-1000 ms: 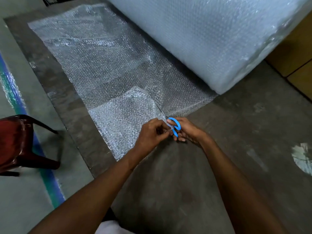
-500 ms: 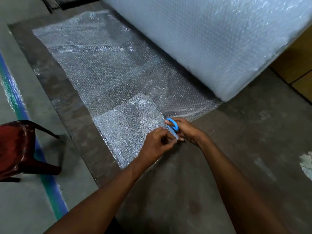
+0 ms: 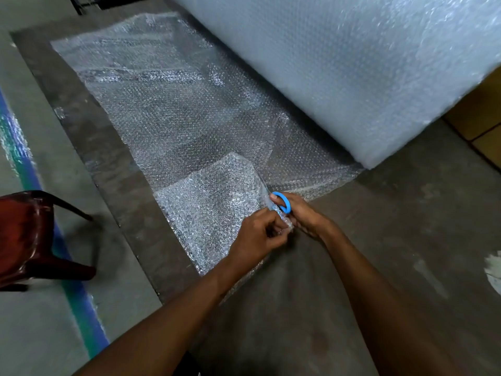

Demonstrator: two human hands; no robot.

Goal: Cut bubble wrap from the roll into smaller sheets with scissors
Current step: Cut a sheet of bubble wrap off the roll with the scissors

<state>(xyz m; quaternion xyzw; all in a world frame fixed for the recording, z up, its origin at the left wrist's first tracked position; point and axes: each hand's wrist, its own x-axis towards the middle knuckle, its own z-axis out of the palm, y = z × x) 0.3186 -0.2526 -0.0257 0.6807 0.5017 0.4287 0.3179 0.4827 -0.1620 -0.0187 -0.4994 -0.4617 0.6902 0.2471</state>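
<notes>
Scissors [image 3: 282, 203] blades hidden behind hands.

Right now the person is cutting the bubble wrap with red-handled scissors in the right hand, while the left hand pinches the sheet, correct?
Nearly. The scissors have blue handles, not red, as the head view shows. The rest holds: the right hand works them while the left hand pinches the bubble wrap sheet.

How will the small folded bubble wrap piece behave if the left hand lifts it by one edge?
The bubble wrap piece probably droops: it already lies folded and wrinkled. It looks thin and air-filled, so likely very light. The left hand pinches it easily.
</notes>
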